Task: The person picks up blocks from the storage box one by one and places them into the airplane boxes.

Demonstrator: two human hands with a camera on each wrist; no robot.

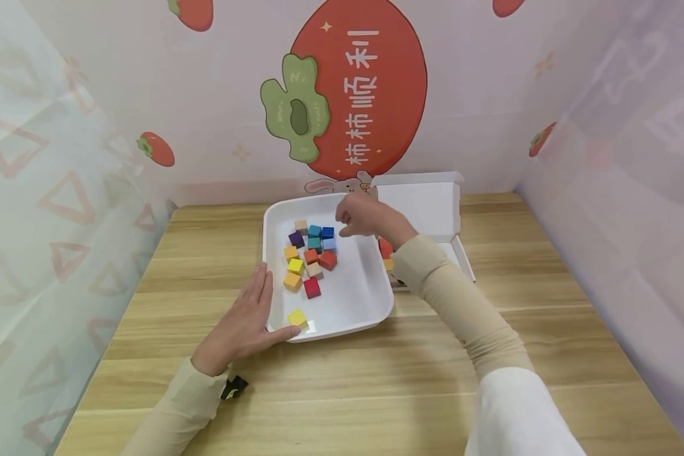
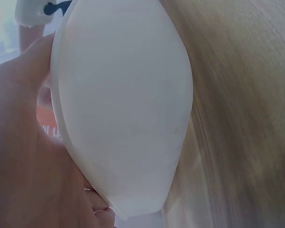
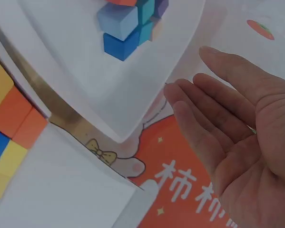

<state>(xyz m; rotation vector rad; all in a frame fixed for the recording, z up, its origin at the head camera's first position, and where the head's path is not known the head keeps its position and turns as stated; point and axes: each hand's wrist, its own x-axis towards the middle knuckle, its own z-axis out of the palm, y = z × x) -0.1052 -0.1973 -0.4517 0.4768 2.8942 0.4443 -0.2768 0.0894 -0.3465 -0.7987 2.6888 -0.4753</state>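
A white tray holds several small coloured cubes, mostly clustered left of its middle; a yellow cube lies alone at the near left corner. My left hand rests on that corner, its fingers straight along the left rim and its thumb on the near rim. In the left wrist view, the tray's outer wall fills the middle. My right hand is over the tray's far right corner, fingers loosely bent and holding nothing. Nearest to it are a dark blue cube and a light blue cube.
An open white box with a raised lid stands right of the tray, partly behind my right forearm. Coloured cubes fill part of it. A small black object lies beside my left wrist. Patterned cloth walls surround the wooden table.
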